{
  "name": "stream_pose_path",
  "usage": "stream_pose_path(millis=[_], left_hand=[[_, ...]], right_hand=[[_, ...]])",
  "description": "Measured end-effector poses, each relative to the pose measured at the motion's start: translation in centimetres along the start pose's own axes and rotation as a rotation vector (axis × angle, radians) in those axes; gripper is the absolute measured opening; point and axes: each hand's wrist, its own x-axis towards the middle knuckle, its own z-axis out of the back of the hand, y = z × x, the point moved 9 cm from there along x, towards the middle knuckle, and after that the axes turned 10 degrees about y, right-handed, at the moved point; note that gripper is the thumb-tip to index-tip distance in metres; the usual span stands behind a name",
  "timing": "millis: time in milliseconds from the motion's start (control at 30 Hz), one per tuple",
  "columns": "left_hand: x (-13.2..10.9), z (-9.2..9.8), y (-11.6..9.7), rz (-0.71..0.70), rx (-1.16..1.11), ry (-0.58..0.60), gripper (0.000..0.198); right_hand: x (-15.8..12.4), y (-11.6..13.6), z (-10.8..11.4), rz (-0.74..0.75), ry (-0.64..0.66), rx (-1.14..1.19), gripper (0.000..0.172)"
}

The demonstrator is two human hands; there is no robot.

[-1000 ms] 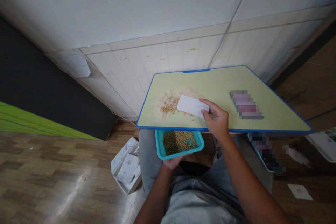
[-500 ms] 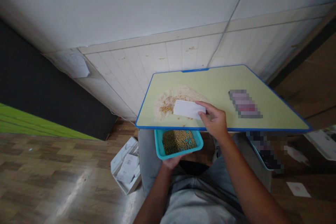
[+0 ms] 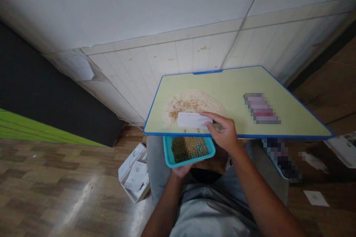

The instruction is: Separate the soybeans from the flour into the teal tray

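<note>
Count: two hands, i.e. one left grip and one right grip; one white card, one teal basket, one desk, one pale spread of fine grains. Beans, too many and too small to count, in two lots: basket beans and desk beans. Also one pixelated flat item on the desk, one pixelated patch below it, one white box, one wall cable, one square floor sheet.
</note>
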Motion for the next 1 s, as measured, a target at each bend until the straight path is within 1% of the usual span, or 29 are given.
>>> stream_pose_path(millis=[67,133,267,400,533,700,833,1000], left_hand=[[0.1,-0.5,-0.1,-0.008,0.0,0.002,0.071],[0.1,-0.5,-0.1,-0.004,-0.012,-0.006,0.07],[0.0,0.5,0.1,0.011,-0.039,-0.018,0.066],[0.0,1.3,0.1,0.025,-0.042,0.008,0.066],[-0.1,1.4,0.0,0.01,-0.043,0.008,0.066],[-0.4,1.2,-0.2,-0.004,-0.058,-0.003,0.065],[-0.5,1.3,-0.2,-0.015,-0.072,-0.052,0.064],[-0.5,1.5,-0.2,-0.034,-0.108,-0.086,0.065]], right_hand=[[0.1,0.5,-0.1,0.02,0.009,0.0,0.038],[0.1,1.0,-0.3,0.035,0.022,0.006,0.038],[0.1,1.8,-0.7,0.056,0.057,0.018,0.037],[0.1,2.4,-0.7,0.083,0.06,0.027,0.036],[0.2,2.5,-0.8,0.087,0.071,0.029,0.036],[0.2,2.2,-1.0,0.045,0.103,0.035,0.035],[0.2,1.9,-1.0,0.017,0.113,0.035,0.035],[0.1,2.1,-0.8,0.048,0.105,0.044,0.035]])
